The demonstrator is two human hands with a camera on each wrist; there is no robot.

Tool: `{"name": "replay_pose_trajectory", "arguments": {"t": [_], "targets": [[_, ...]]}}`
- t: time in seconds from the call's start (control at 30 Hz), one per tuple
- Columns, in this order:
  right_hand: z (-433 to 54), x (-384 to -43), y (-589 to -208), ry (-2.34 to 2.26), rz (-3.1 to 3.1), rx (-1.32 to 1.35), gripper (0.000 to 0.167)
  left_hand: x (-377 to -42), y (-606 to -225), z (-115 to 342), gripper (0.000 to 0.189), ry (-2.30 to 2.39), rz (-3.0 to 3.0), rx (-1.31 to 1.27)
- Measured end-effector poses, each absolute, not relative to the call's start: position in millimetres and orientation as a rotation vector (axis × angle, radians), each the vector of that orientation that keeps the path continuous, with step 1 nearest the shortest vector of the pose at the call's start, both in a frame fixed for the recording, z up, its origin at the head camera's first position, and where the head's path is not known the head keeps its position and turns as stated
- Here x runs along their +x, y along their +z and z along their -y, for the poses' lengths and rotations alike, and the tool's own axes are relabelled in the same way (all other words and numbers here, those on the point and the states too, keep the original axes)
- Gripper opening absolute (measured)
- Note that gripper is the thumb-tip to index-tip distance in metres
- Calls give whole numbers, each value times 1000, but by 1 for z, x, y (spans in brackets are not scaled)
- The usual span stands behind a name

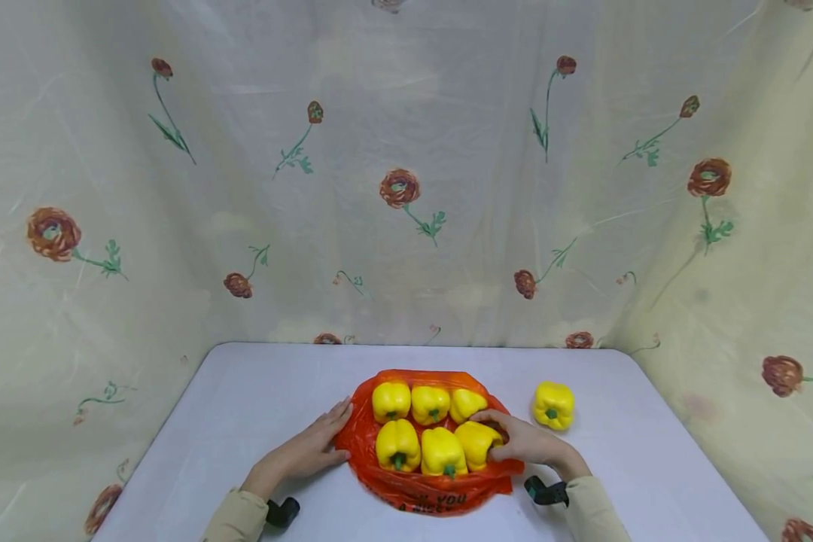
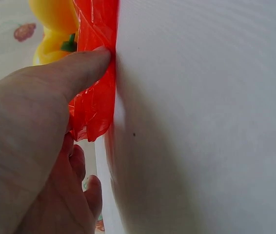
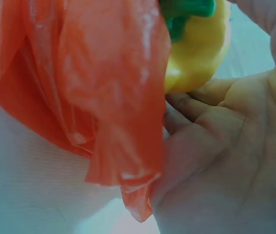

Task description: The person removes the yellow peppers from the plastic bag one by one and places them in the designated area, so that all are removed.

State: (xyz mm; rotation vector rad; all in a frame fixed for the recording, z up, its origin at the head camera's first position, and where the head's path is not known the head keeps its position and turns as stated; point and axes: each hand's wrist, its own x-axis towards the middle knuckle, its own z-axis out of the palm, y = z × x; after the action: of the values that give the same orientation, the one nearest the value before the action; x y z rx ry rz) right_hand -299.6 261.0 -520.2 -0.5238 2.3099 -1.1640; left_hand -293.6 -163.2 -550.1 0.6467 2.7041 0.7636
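Note:
A red plastic bag (image 1: 363,440) lies spread on the table, with several yellow bell peppers (image 1: 391,400) sitting in two rows inside its opening. My right hand (image 1: 525,440) grips the front-right bell pepper (image 1: 477,443) with curled fingers and thumb. In the right wrist view that bell pepper (image 3: 196,53) shows its green stem, and the red bag (image 3: 113,87) hangs beside the palm. On the other side, my left hand (image 1: 309,446) rests against the bag's left edge, fingers fairly straight. Its thumb touches the red film (image 2: 96,105) in the left wrist view.
Another yellow bell pepper (image 1: 553,405) stands on the white table (image 1: 271,391), right of the bag and beyond the right hand. Flower-patterned curtains (image 1: 406,301) hang behind the table and at both sides.

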Motion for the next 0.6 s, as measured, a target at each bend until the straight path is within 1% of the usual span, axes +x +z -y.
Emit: {"name": "replay_pose_trajectory", "arguments": {"t": [0.23,0.6], "targets": [[-260,-301,-521,-1196,-2301,-576,61,-293,-548,163,84,763,-2708,650],[-258,-298,-520,-1158,-2335,-527,60,-292,-547,164,83,771,-2700,665]]}}
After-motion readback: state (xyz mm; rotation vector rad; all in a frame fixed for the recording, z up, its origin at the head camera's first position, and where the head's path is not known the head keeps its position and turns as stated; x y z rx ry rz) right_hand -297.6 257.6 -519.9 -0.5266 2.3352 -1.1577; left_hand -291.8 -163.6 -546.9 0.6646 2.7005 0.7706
